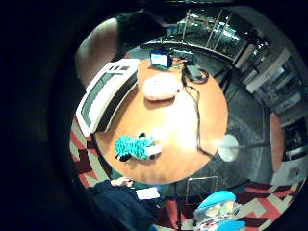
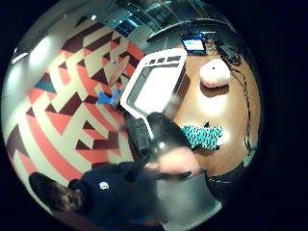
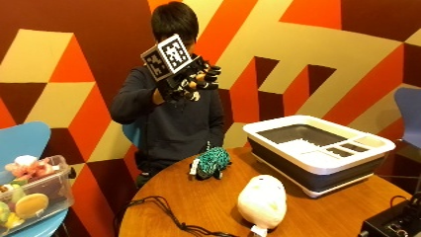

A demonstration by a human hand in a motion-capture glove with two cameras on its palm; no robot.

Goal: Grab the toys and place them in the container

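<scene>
While the right hand [image 3: 197, 79] hangs raised at chest height, fingers relaxed, holding nothing, both toys sit on the bench [image 3: 197, 207]: teal plush [image 3: 212, 163] far, white plush [image 3: 262, 200] near, container [image 3: 319, 153] right. Likely soft, light; grab mid-body.

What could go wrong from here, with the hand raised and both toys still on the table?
1. The teal plush toy sits close to the table's near edge by the person; a clumsy grab from the gloved hand could knock it off.
2. A black cable runs across the tabletop near the white plush toy; lifting that toy might snag it.
3. The white toy is bulky, so it may catch on the rim of the container.
</scene>
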